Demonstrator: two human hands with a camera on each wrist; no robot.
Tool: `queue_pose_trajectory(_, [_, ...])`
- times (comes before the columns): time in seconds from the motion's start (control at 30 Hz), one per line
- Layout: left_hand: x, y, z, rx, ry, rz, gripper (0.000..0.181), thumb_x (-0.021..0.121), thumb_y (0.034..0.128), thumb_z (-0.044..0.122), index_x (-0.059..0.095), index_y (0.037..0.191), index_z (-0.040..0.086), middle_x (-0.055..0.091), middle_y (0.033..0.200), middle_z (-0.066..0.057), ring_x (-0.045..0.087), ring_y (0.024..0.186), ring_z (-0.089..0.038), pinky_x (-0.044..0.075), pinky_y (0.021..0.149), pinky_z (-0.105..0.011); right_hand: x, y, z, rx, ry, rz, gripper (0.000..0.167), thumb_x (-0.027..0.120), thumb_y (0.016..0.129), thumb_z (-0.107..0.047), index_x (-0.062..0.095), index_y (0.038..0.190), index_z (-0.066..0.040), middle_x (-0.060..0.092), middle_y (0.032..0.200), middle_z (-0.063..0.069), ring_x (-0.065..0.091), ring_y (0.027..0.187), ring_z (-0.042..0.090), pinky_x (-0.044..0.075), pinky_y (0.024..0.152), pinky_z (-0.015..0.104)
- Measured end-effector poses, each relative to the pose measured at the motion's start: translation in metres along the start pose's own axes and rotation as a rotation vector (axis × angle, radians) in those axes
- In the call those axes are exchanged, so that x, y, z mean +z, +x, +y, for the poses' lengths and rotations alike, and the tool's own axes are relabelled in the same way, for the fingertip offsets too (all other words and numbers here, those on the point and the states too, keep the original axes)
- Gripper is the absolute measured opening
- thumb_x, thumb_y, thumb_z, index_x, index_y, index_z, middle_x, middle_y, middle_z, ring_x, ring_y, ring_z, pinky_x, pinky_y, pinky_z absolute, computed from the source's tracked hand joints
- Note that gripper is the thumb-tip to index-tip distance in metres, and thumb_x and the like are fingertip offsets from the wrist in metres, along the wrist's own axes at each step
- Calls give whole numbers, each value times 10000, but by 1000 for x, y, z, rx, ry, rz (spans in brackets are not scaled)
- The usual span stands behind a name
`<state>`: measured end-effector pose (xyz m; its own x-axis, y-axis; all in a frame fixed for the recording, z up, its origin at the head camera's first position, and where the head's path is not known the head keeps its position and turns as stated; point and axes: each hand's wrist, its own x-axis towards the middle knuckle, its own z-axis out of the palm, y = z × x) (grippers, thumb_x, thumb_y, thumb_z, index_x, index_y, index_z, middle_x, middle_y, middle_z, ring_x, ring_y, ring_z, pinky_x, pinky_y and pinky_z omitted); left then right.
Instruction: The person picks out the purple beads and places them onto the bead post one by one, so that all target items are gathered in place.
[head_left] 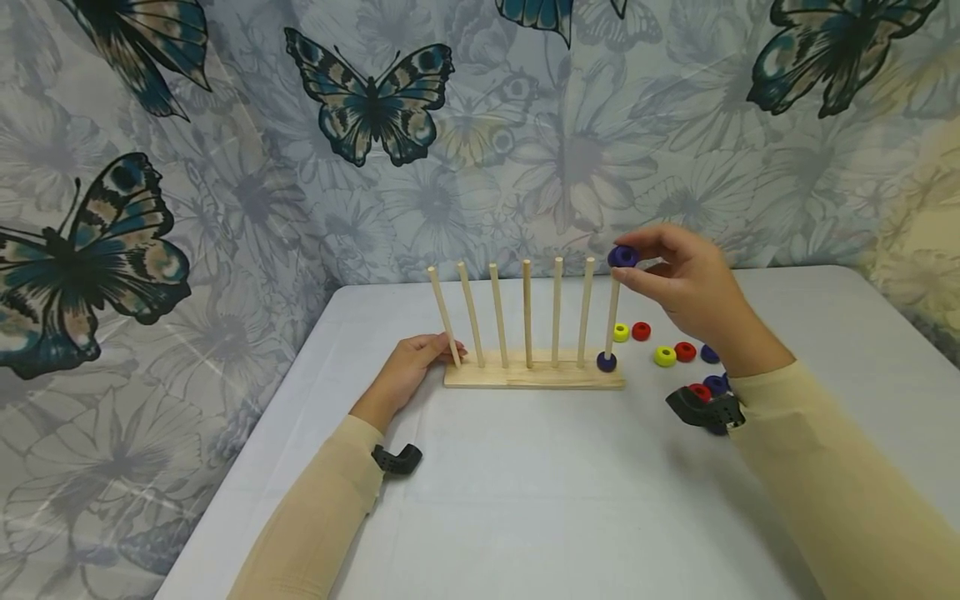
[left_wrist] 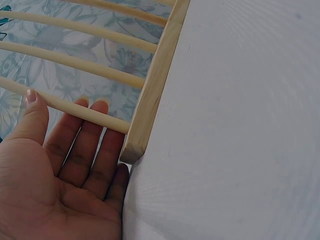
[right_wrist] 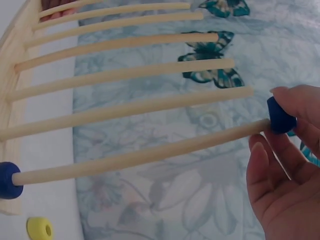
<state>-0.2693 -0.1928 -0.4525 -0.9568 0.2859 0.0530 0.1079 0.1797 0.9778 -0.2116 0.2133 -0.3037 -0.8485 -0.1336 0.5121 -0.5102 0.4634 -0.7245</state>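
the work surface is a table [head_left: 555, 500] covered in white. a backdrop [head_left: 465, 208] with grey-blue flowers and large butterflies [head_left: 372, 108] stands behind the table and along its left side.

the wooden peg stand [head_left: 525, 381] sits upright near the far edge of the table and carries seven pegs in one row. the rightmost peg [head_left: 613, 312] bears one seated blue ring [head_left: 607, 362] at its base; the other six pegs are bare.

the hands are well apart. the right hand [head_left: 690, 279] pinches a second blue ring [head_left: 623, 256] between thumb and fingers at the top of the rightmost peg; whether the tip is inside the hole cannot be told. the left hand [head_left: 405, 367] is at the left end of the stand, fingers extended behind the leftmost peg [left_wrist: 90, 114]; its pressure cannot be told.

loose yellow rings [head_left: 664, 356], red rings [head_left: 685, 352] and blue rings [head_left: 716, 384] lie right of the stand, some partly hidden by the black wrist device [head_left: 705, 407].
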Motion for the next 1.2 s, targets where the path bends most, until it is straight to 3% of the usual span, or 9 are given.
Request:
queue_pose_trajectory(0.7, [1,0,1,-16,28,8,525,605,1115,476,812,1222,6,803,1159,-91,713,1192,-248,491,1122,-394,2,5,7,61,-31,-34,366,768,1060,-168,700,1404,-64,701,1199,110,616,1035,183,519,848,155])
queue_pose_trajectory(1.2, [0,1,-1,-18,35,8,505,613,1109,495,828,1197,47,805,1153,-76,717,1188,-235,475,1132,-381,6,3,15,79,10,-57,329,788,1042,-149,720,1350,-56,708,1171,91,616,1027,195,518,836,202])
